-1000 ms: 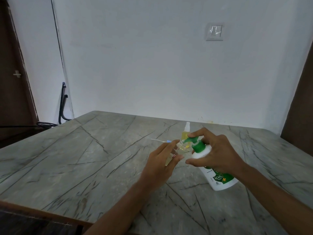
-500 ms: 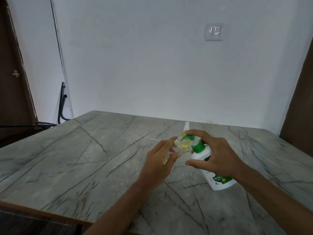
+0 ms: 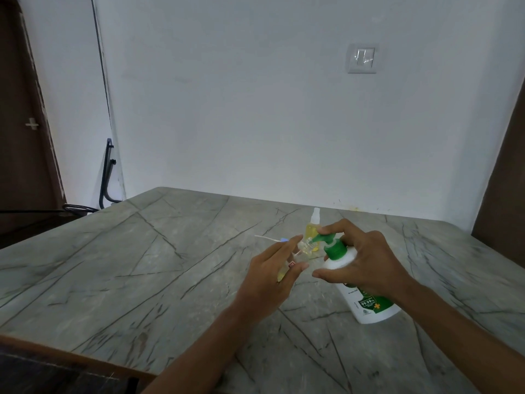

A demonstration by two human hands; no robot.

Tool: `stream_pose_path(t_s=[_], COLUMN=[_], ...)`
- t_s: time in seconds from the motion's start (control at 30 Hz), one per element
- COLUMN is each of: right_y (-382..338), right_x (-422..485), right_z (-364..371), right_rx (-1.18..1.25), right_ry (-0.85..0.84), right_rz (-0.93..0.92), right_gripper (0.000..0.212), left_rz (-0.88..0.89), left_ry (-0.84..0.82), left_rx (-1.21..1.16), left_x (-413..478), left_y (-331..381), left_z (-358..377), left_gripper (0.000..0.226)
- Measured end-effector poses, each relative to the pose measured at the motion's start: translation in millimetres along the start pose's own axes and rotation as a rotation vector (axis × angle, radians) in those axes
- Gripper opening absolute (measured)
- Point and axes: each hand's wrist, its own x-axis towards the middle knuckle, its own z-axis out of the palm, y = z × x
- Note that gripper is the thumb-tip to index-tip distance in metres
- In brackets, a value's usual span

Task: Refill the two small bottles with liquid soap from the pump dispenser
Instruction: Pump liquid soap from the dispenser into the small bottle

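My right hand (image 3: 365, 263) grips the white pump dispenser (image 3: 369, 302), tilted leftward, with a finger over its green pump head (image 3: 331, 243). The green nozzle points into the mouth of a small clear bottle (image 3: 302, 248) holding yellow liquid, which my left hand (image 3: 272, 277) holds tilted between fingers and thumb. A second small bottle (image 3: 312, 228) with yellow liquid and a white spray top stands upright just behind them. A loose spray top with a thin white tube (image 3: 271, 238) lies on the table left of the hands.
The grey marble table (image 3: 142, 280) meets a white wall at the back, with a switch plate (image 3: 362, 58) above. A dark door and a black metal frame (image 3: 106, 177) are at the left. The table's wooden front edge (image 3: 56, 351) runs along the bottom left.
The view has shifted slightly. Both hands hold nearly the same pose, with the nozzle staying at the small bottle's mouth.
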Motion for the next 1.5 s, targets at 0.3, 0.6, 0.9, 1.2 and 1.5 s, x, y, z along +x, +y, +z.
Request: stream_pose_path(t_s=[0.3,0.6,0.9,1.2,1.5], right_y=[-5.7,-6.1,-7.1,-8.6,-7.2], right_x=[-1.7,-1.4,0.1,-0.2,-3.5], right_z=[-1.2,-0.5,-0.7,-1.3,-1.4], right_rx=[-0.032,-0.042,-0.009,0.011,-0.049], right_ry=[-0.025,-0.028,0.002,0.031,-0.017], right_rz=[-0.05,-0.047,-0.03,-0.055,-0.079], right_gripper=[0.078,0.073,0.065,0.061,0.078], left_rz=[-0.036,-0.031,-0.021,-0.013,-0.035], left_ry=[0.023,0.019,0.004,-0.008,0.033], left_rx=[0.006,0.0,0.021,-0.012,0.0], left_x=[2.4,2.0,0.4,-0.2,1.2], left_y=[0.9,0.7,-1.1,1.5,0.5], left_z=[-0.7,0.1,0.8,2.1,0.5], left_gripper=[0.046,0.046,0.049,0.05,0.048])
